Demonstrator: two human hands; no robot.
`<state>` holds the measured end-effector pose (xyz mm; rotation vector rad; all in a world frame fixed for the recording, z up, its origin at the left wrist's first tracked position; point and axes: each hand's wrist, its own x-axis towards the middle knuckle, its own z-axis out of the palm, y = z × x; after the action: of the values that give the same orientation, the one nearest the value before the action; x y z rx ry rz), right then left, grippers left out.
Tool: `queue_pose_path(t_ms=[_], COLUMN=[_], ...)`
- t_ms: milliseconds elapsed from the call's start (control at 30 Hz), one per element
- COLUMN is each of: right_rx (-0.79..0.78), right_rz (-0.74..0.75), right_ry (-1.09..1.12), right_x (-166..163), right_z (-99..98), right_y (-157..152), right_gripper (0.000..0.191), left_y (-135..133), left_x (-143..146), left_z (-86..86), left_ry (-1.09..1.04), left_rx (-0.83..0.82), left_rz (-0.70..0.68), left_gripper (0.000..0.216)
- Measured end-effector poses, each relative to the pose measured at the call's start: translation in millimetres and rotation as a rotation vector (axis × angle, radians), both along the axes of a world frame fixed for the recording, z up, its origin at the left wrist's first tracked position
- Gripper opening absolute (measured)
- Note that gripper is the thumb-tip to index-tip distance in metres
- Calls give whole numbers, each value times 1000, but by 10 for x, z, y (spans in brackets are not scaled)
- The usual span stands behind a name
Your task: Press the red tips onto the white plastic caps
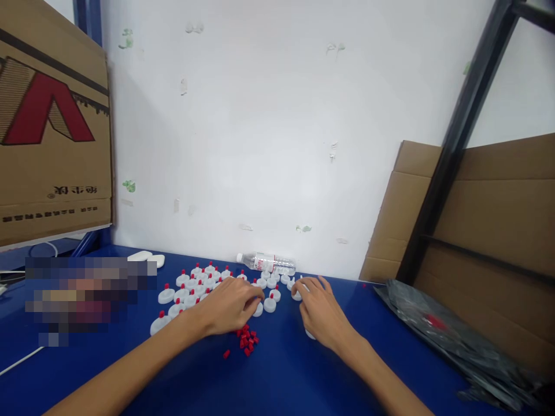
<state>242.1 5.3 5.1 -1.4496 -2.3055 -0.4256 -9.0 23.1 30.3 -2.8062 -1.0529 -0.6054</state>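
Many white round caps with small red tips [182, 279] stand in rows on the blue table. My left hand [234, 301] is over their right side, fingers curled in a pinch; what lies between the fingertips is hidden. A loose pile of small red tips [246, 341] lies just below it. My right hand [323, 312] is bent down over a white cap without a red tip [296, 296], its fingertips on it. Another white cap [310, 334] shows partly under this hand's thumb. Between the hands stands a white cap with a red tip [269, 304].
A clear plastic bottle [269, 263] lies against the white wall behind the caps. Dark plastic bags [451, 341] lie at the right, near flattened cardboard [498, 260]. A big cardboard box [54, 127] stands at the left. A blurred patch and white cables are on the left of the table.
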Motion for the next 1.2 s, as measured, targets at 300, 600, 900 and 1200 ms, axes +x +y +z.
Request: queue_pose_path(t_ms=[300,600,900,1200], right_rx=[-115,-99,-150,-129], right_rz=[20,82,101,110], right_ry=[-90,-27,-15,-47], right_x=[83,-47,-28,-6], right_z=[-122,-17,-77,-108], right_y=[55,-41,-31,1], right_gripper=[45,34,32,25], left_y=[-56,35,100,113], left_x=[-63,-205,-209,-174], left_z=[105,138,28,-47], left_ry=[90,80,48,69], left_rx=[-176,-337,-331,-308], left_rz=[-24,-20,-26,-3], left_gripper=[19,15,11,11])
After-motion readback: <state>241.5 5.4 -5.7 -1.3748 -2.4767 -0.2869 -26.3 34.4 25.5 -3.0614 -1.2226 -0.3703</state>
